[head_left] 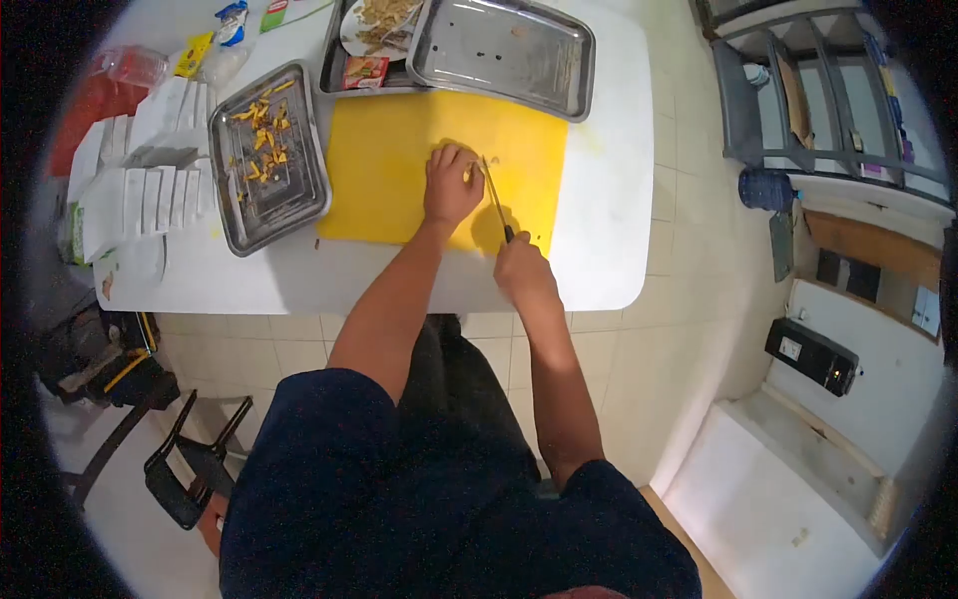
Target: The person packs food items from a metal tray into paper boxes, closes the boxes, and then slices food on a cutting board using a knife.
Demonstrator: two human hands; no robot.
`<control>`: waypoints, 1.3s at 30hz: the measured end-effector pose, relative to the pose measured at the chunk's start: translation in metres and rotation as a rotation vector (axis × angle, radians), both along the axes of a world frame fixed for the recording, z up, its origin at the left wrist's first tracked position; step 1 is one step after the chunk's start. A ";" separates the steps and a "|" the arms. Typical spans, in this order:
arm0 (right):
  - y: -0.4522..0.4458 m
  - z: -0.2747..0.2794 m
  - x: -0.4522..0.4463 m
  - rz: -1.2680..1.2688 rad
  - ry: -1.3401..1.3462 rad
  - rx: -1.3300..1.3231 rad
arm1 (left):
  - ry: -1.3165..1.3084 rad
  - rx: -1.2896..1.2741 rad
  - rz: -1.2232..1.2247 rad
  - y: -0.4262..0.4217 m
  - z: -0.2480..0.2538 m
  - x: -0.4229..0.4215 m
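Note:
My right hand (523, 268) is closed round the dark handle of a knife (496, 202), its blade pointing up and away across the yellow cutting board (374, 150). Beside the blade tip, my left hand (454, 187) rests on the board with its fingers curled and pressed together. What those fingers hold, if anything, is too small and hidden to name. A tiny piece (495, 160) lies on the board close to the blade tip. Left of the board is a metal tray (232, 215) with yellow-brown strips (267, 135) in it.
Behind the board stands another metal tray (504, 50), overlapping one that holds a plate (351, 35) and a red packet (365, 73). White boxes (150, 200) and a red bag (88, 120) are at the left. Dark chairs (185, 489) stand below the table's left side.

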State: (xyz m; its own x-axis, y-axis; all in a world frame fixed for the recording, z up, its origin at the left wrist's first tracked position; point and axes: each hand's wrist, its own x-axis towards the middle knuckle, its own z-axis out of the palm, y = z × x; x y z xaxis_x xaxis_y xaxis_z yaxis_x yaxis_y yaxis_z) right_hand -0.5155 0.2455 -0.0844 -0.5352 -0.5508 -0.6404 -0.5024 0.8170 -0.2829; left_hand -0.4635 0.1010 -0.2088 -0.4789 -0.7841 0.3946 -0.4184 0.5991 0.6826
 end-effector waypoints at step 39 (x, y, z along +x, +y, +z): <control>0.028 -0.008 0.015 0.177 0.122 -0.273 | -0.035 0.003 0.001 0.004 0.000 0.000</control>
